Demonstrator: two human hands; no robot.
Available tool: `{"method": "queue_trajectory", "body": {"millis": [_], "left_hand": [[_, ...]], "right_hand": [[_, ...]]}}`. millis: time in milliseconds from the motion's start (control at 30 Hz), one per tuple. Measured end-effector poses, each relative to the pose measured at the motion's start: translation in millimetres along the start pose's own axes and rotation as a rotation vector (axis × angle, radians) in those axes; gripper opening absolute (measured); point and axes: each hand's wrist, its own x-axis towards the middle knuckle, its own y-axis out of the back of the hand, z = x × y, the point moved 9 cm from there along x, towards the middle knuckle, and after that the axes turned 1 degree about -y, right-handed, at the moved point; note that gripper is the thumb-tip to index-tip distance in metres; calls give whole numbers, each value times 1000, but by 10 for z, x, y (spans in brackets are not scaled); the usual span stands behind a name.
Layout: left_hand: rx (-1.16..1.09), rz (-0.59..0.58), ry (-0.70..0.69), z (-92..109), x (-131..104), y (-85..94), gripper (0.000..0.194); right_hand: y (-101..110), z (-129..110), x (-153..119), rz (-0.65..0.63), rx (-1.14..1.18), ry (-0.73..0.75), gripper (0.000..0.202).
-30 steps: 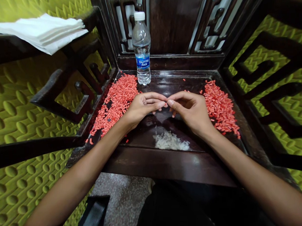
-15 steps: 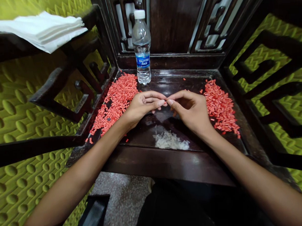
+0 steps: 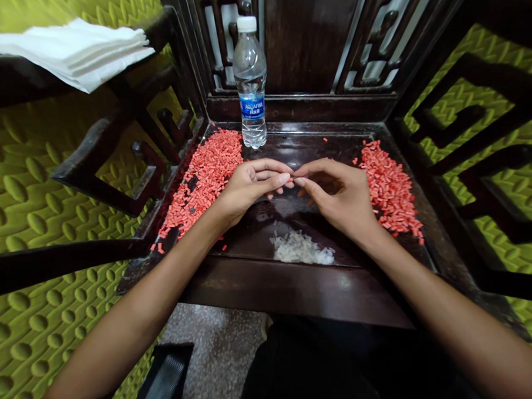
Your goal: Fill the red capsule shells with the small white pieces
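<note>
**Red piece point(image 3: 290, 179) mostly covered at the left hand point(image 3: 253, 187)**

In front of the bottle point(image 3: 249, 76), fingers cover most of the piece, and whether the right hand point(image 3: 343, 193) grips it too cannot be told. Left of the bottle, the left hand hides an edge of one red heap point(image 3: 215, 157); right of it, the right hand hides part of another red heap point(image 3: 391, 188). Far left of the bottle, the picture's edge cuts off the napkins point(image 3: 78, 52). The bottle's smallest label print is illegible.
</note>
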Motion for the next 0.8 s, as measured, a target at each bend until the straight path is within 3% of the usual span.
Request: {"method": "queue_trajectory", "body": {"millis": [467, 800], "left_hand": [[-20, -25, 1, -15, 5, -22, 35], [-13, -22, -8, -27, 12, -18, 36]], "right_hand": [[33, -351, -18, 18, -235, 380, 8], [-16, -228, -32, 14, -161, 285, 11]]}}
